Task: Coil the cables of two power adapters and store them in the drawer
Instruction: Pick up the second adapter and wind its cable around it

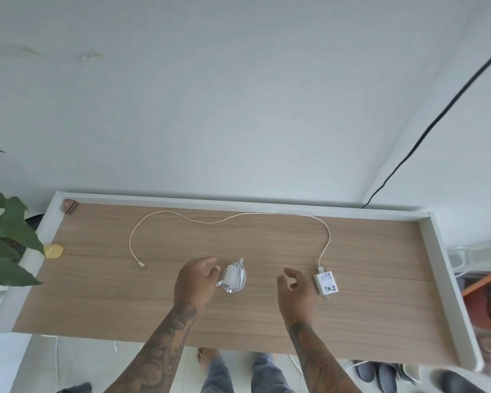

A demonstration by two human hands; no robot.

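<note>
**One adapter coiled, one cable still loose on tabletop**

No drawer or other container in view; everything lies straight on the wood-grain tabletop with white raised rim point(267, 242).

My left hand point(194, 282) hovers just left of the small white adapter with its white cable wound around it point(234, 276), fingers loosely curled and apart, gripping nothing; fingertips close to the bundle, contact hard to tell. Bundle's long axis runs roughly away from me, tilted slightly right at the far end.

My right hand point(295, 290) is loosely spread, thumb and fingers curved with a gap between, holding nothing. It sits just left of the white square adapter with black handwriting on its label point(326, 283); touching or not, can't tell. Adapter lies flat, prongs pointing toward me, cable end pointing away.

Its long pale uncoiled cable point(210, 219) leaves the adapter's far end, arcs along the back rim, and curves down left, ending in a small plug point(143, 266) well left of my left hand.

Label writing too small to read reliably. Green leafy plant point(3, 239) cut off at left edge. Yellow round object point(54, 251) and brown lump point(70, 206) at left rim unidentifiable.
</note>
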